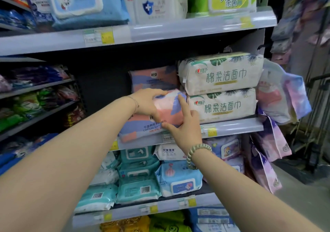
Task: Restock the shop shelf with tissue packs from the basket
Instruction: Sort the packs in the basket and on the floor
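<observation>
Fingers of your left hand curl over the top left corner of the pink-and-blue tissue pack. Your right hand pinches its right end, with the index finger laid up the front and the thumb under the bottom edge. You hold the pack at the front of the middle shelf. Just right of it, two large white face-towel packs sit stacked. Below your hands a matching pack lies flat, hanging over the shelf's near edge. Another matching pack stands farther back. A pale bead bracelet circles your right wrist.
</observation>
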### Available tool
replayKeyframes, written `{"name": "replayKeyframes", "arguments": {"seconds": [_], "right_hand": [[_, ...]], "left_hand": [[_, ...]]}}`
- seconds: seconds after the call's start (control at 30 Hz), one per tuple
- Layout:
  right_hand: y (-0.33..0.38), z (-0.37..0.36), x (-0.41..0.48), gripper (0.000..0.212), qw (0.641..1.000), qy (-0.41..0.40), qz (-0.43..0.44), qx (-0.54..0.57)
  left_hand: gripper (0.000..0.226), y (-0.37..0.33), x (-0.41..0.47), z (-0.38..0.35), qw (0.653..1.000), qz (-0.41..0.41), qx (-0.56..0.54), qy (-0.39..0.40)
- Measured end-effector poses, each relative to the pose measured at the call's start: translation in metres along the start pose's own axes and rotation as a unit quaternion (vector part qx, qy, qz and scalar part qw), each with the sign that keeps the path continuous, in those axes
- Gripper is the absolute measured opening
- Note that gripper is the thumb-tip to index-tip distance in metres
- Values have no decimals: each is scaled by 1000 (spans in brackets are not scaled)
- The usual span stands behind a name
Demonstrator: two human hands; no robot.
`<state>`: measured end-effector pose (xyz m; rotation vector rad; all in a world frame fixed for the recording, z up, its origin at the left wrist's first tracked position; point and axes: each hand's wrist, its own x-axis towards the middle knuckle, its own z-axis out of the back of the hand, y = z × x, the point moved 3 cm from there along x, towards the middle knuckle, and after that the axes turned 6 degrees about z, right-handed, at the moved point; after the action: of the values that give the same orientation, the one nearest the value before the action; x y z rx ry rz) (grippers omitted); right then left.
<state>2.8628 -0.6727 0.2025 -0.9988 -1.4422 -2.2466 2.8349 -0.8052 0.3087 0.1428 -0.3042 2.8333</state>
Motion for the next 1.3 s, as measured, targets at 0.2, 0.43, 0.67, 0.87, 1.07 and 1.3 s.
{"name": "replayKeyframes", "arguments": {"seconds": [0.2, 0.43, 0.67, 0.87, 1.07, 1.3], "right_hand": [[1, 0, 9, 87, 999, 13, 6, -42], [7, -9, 20, 90, 993, 66, -5, -95], [5, -38, 46, 83, 981, 97, -38, -165], [-4, -51, 60, 47, 972, 119, -44, -197], [-19, -60, 77, 59, 965, 153, -78, -199], [-34, -69, 74, 48, 952, 176, -129, -214]], "left_hand": [[145, 39, -9, 17, 981, 161, 99, 33], [132, 87, -29, 14, 955, 275, -92, 62], [112, 108, -20, 2, 922, 288, -240, -102], [95, 106, -9, -27, 896, 286, -290, -178], [11, 104, 19, -51, 929, 221, -219, -199], [24, 95, 45, -77, 949, 169, -211, -162]]}}
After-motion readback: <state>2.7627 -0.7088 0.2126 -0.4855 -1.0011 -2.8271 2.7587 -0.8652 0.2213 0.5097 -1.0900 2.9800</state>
